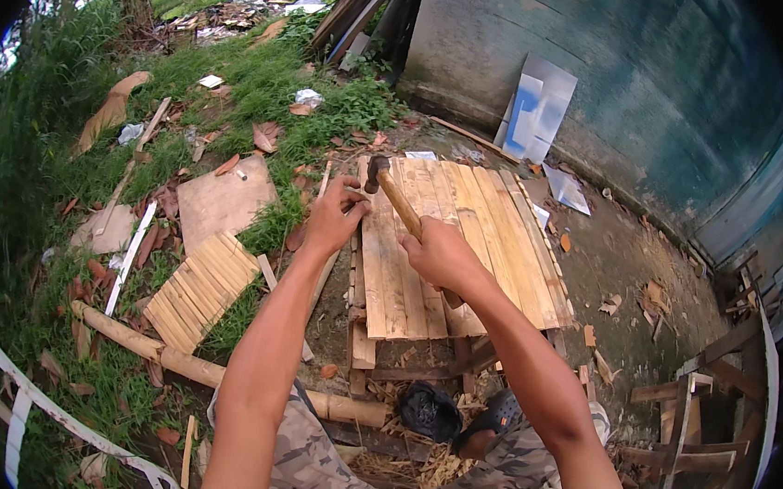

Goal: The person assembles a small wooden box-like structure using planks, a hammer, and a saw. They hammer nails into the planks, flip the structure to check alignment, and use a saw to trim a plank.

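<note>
A low platform of pale wooden planks (493,236) lies in front of me, its boards laid side by side and running away from me. My right hand (439,254) is wrapped round the wooden handle of a hammer (399,203). The hammer's dark metal head is over the far left corner of the planks. Just left of that head, my left hand (338,214) has its thumb and fingers drawn together at the edge of the outermost board. Whatever lies between those fingertips, if anything, is too small to make out.
Left of the platform, a stack of short wooden slats (202,294) lies on the grass near a bamboo pole (173,359) and a flat brown board (228,201). A blue-green wall (617,57) rises at the right. Wooden frames (683,433) stand at lower right.
</note>
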### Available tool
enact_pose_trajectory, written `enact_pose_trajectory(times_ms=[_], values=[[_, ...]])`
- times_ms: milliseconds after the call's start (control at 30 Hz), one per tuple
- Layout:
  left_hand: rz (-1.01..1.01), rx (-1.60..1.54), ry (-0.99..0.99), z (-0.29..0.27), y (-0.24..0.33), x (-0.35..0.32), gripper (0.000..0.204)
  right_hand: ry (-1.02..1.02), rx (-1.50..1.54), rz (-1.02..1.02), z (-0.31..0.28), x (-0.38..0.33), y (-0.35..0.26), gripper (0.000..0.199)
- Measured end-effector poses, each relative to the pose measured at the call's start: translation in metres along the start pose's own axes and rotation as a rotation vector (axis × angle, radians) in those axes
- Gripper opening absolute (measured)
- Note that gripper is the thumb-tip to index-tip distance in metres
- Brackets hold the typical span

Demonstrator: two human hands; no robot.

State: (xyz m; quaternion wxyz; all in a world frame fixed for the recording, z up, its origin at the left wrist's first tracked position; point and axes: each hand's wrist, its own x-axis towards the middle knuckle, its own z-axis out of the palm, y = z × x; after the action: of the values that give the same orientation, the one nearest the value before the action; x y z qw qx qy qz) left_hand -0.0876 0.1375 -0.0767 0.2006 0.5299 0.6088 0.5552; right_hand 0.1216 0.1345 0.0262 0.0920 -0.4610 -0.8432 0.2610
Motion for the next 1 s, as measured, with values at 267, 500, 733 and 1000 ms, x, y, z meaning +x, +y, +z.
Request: enact_pose_trajectory(times_ms=[267, 500, 733, 1000], values=[[-0.111, -0.242, 0.016, 0.0, -0.008, 0.006, 0.036, 0.022, 0.036, 0.058, -0.008, -0.004, -0.007, 0.035], [-0.386, -0.291, 0.177, 0.019, -0.019, 0.03, 0.076, 0.216, 0.128, -0.01, -0.028, -0.012, -0.02, 0.035], [-0.734, -0.495, -0.09, 0.027, -0.035, 0.03, 0.086, 0.333, 0.038, -0.118, -0.011, -0.011, -0.014, 0.036], [-0.761, -0.668, -0.156, 0.021, -0.018, 0.026, 0.071, 0.137, 0.019, -0.045, -0.005, -0.01, -0.018, 0.038]])
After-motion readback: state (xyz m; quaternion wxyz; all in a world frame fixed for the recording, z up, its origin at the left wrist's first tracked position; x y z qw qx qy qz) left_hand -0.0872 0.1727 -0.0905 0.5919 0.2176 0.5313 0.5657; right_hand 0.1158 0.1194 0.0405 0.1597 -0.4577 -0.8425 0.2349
